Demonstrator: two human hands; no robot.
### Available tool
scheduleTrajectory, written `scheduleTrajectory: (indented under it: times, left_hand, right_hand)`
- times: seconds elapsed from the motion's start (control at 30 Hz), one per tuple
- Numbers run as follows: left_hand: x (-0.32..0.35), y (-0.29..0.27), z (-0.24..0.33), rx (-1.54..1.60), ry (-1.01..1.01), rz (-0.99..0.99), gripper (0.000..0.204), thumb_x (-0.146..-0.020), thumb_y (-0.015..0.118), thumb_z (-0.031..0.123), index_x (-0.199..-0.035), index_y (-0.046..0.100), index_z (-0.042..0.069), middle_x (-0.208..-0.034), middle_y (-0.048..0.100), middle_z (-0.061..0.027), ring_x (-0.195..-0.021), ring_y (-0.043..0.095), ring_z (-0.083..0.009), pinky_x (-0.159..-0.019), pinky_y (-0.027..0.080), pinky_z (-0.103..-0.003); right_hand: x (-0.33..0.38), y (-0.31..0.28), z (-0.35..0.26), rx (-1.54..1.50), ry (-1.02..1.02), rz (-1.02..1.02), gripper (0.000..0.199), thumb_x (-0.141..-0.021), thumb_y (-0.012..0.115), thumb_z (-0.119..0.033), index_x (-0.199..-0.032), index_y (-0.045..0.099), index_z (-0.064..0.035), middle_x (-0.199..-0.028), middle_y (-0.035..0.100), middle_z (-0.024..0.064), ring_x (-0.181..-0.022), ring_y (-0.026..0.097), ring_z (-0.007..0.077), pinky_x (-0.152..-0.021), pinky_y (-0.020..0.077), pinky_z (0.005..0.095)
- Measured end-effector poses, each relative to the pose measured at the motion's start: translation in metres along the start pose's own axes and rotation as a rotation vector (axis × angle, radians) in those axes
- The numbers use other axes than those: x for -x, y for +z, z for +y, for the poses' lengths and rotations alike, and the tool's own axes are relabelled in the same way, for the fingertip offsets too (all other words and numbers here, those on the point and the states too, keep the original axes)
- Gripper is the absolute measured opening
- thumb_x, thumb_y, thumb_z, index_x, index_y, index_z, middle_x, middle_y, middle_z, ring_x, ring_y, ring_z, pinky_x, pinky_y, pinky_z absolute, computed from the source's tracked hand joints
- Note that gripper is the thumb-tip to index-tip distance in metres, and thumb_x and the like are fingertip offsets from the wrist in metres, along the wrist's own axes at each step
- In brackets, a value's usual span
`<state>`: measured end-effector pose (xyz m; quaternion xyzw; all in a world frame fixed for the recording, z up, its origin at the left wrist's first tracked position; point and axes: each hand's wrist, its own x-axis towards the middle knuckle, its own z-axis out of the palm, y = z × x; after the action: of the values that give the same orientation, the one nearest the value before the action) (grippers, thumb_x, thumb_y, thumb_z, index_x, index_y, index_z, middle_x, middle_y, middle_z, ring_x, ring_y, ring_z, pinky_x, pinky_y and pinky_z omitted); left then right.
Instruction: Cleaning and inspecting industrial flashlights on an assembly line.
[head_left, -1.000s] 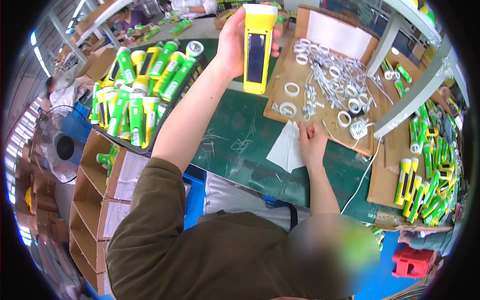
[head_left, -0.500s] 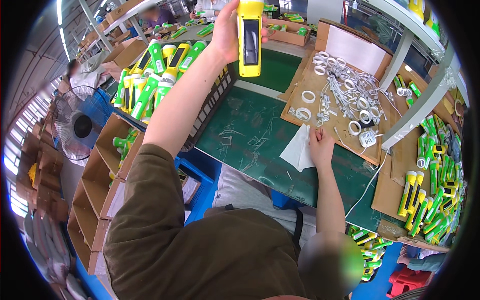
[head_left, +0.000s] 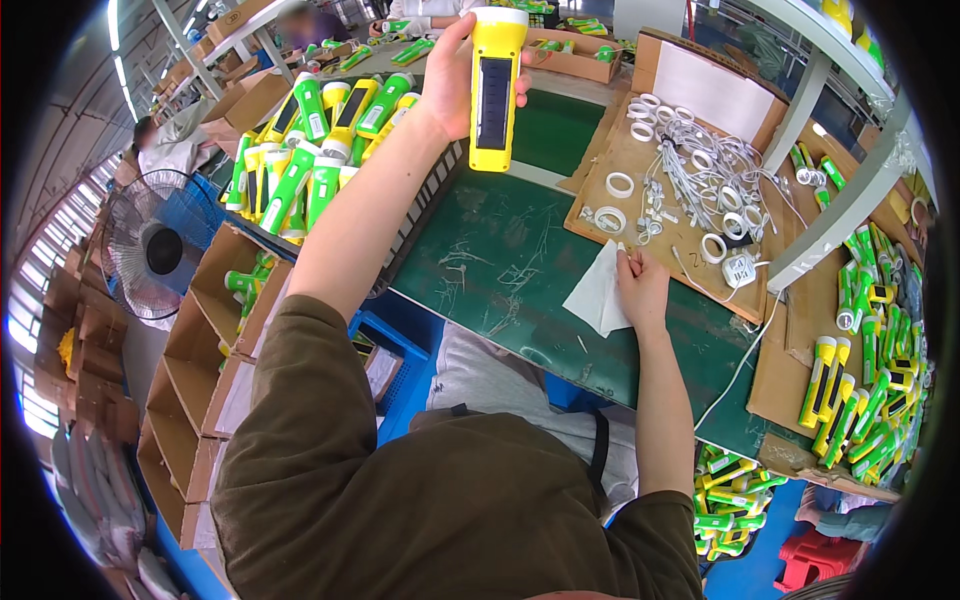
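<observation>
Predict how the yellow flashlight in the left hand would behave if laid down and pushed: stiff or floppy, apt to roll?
The yellow flashlight is probably stiff: its body looks straight in the left hand. It may resist rolling on its dark panel side, which looks flat. Its head is wider than its body, so a push could swing it round.

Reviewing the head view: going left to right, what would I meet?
Round black wire-caged fan, heap of green and yellow flashlights, left hand gripping a yellow, white-rimmed flashlight, thin white sheet, right hand at its edge, white boxy plug, second green-and-yellow flashlight heap.
</observation>
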<state>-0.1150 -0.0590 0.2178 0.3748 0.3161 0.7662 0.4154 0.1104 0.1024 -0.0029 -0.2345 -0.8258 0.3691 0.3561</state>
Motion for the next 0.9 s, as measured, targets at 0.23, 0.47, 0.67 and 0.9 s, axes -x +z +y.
scheduleTrajectory:
  times: [0.23,0.47,0.67,0.9]
  left_hand:
    - [-0.013,-0.01,-0.021,-0.483,0.046,0.152,0.045,-0.092,0.056,0.04,-0.117,0.047,0.003,-0.097,0.055,-0.0087,-0.088,0.059,-0.0223,-0.085,0.051,-0.04]
    - [-0.01,0.012,-0.013,-0.619,-0.122,0.311,0.055,-0.09,0.046,0.06,-0.108,0.053,0.009,-0.085,0.057,-0.0075,-0.075,0.06,-0.0199,-0.068,0.051,-0.037]
    - [0.005,0.019,-0.001,-0.608,-0.09,0.137,0.045,-0.093,0.048,0.055,-0.107,0.055,0.013,-0.083,0.058,-0.0007,-0.074,0.059,-0.0132,-0.066,0.05,-0.031]
    - [0.026,0.021,0.025,-0.434,-0.151,0.24,0.046,-0.094,0.049,0.047,-0.119,0.053,0.008,-0.102,0.061,-0.0064,-0.095,0.06,-0.0209,-0.085,0.047,-0.038]
  right_hand:
    - [0.001,0.0,-0.004,0.012,0.005,-0.007,0.034,-0.084,0.065,-0.016,-0.065,0.042,0.0002,-0.051,0.04,0.014,-0.047,0.035,0.0273,-0.048,0.0334,0.0377]
    - [-0.001,-0.001,-0.001,0.013,-0.001,-0.018,0.034,-0.084,0.065,-0.016,-0.065,0.041,0.0002,-0.05,0.04,0.0132,-0.046,0.035,0.0244,-0.047,0.0328,0.037]
    - [-0.001,-0.001,-0.003,0.019,0.002,-0.031,0.034,-0.084,0.065,-0.016,-0.065,0.041,0.0003,-0.051,0.039,0.0128,-0.046,0.033,0.0233,-0.047,0.0321,0.0368]
    - [0.001,0.005,-0.001,0.021,0.009,-0.043,0.035,-0.084,0.065,-0.016,-0.065,0.041,0.0003,-0.051,0.039,0.0124,-0.047,0.033,0.0225,-0.048,0.0322,0.0367]
